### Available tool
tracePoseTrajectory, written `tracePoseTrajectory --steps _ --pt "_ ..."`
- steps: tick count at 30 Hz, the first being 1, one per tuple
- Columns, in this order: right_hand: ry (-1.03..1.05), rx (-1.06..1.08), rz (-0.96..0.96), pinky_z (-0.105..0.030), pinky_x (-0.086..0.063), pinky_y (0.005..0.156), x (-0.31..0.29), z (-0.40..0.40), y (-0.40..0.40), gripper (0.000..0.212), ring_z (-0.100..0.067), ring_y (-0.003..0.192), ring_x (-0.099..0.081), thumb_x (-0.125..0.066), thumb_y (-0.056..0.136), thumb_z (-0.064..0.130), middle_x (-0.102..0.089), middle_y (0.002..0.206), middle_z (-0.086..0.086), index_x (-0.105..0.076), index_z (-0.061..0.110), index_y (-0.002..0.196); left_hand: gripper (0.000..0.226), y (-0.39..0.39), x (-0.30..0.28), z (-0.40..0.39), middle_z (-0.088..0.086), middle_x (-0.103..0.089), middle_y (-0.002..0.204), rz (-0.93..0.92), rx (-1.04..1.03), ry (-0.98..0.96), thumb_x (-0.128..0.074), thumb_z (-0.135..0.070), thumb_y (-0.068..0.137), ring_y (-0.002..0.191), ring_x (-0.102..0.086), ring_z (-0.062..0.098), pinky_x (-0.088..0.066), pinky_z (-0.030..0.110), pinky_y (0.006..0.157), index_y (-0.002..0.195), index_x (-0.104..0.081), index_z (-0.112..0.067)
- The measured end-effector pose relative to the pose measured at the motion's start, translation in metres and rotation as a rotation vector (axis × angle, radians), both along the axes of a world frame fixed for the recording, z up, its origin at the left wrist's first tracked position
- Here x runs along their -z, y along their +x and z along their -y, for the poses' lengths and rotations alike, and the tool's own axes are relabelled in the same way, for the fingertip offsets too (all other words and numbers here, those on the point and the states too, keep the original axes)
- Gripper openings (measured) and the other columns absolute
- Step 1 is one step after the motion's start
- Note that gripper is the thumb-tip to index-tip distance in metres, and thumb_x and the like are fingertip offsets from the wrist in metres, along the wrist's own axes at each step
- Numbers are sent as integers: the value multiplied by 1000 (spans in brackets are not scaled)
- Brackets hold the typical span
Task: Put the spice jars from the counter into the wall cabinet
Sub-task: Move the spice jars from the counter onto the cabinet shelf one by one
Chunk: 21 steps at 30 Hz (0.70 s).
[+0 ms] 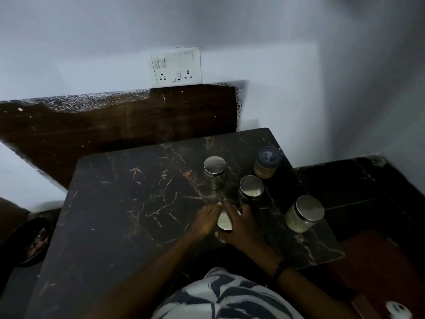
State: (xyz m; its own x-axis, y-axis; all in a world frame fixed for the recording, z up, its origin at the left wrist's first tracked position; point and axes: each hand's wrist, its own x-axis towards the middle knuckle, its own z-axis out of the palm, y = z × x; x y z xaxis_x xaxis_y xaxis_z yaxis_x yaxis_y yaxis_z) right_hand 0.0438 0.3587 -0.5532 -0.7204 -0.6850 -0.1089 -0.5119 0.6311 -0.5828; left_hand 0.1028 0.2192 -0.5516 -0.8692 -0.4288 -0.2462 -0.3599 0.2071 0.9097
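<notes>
A jar (224,223) with a pale round lid was held between both hands near the front of the dark marbled surface (128,203). The left hand (205,221) was curled against its left side, and the right hand (241,224) was wrapped round its right side, so each grip was closed on it. Four other jars were seen standing behind and to the right: a steel-lidded jar (215,172), a second one (251,188), a blue-lidded jar (268,162) and a tilted-looking jar (303,214) near the right edge.

Home kitchen: marble counter (128,203), spice jars (215,172), wall socket (176,65).
</notes>
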Motion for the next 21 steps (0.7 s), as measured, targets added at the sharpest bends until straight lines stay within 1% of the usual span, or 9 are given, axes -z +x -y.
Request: tracePoseTrajectory --steps 2,4,7,9,11,14,17,19,21 --pt "-103 91 80 -30 -45 94 -5 0 -1 100 -19 113 -46 -80 62 47 -34 128 -6 -30 31 147 40 0 -1 2 9 -76 88 -22 -84 103 -43 -25 105 76 -68 5 -52 22 70 92 -74 -4" --pt "-297 187 174 -24 -41 90 -12 1 -3 93 -14 112 -46 -85 59 34 -38 127 -3 -38 24 138 43 -2 -6 5 19 -74 91 -49 -179 172 -41 -27 105 77 -67 15 -52 27 69 93 -72 1" --pt "-607 239 337 -27 -50 90 -25 1 -10 74 -9 108 -57 -86 60 16 -55 121 3 -45 28 120 37 -7 -22 10 16 -70 83 -114 -262 239 -45 -26 103 76 -62 22 -50 33 69 85 -68 -3" --pt "-752 237 550 -29 -54 89 -35 2 -17 69 -9 109 -62 -84 64 14 -62 119 6 -46 33 119 28 -8 -35 15 14 -65 81 -166 -300 276 -52 -21 100 77 -60 23 -49 38 71 78 -66 -10" --pt "-877 243 735 -29 -55 84 -41 6 -28 66 -13 108 -66 -81 68 18 -68 118 3 -47 32 122 23 -7 -46 20 13 -63 82 -216 -324 356 -56 -21 97 78 -59 24 -49 39 73 77 -63 -12" --pt "-984 255 880 -30 -54 81 -49 15 -42 50 -20 106 -67 -74 72 22 -71 114 0 -55 27 119 21 -5 -60 24 11 -65 88 -256 -288 415 -57 -28 95 80 -62 21 -53 33 73 88 -62 -9" --pt "-1008 255 953 -33 -55 75 -54 26 -45 34 -23 97 -68 -65 78 23 -70 110 -9 -61 21 112 25 -5 -69 23 5 -71 89 -262 -269 469 -58 -35 95 78 -68 15 -56 25 64 95 -64 -11" --pt "-1001 261 974 -35 -55 72 -56 33 -43 32 -25 95 -68 -61 80 25 -69 108 -12 -60 17 111 25 -3 -71 22 4 -74 93 -248 -289 501 -58 -39 94 82 -70 16 -57 28 64 95 -65 -15" --pt "-990 287 978 -36 -54 71 -60 39 -40 26 -27 93 -67 -62 81 27 -70 104 -12 -60 17 105 25 -1 -75 24 3 -74 94 -257 -319 522 -59 -41 93 84 -71 17 -58 30 65 96 -65 -17"
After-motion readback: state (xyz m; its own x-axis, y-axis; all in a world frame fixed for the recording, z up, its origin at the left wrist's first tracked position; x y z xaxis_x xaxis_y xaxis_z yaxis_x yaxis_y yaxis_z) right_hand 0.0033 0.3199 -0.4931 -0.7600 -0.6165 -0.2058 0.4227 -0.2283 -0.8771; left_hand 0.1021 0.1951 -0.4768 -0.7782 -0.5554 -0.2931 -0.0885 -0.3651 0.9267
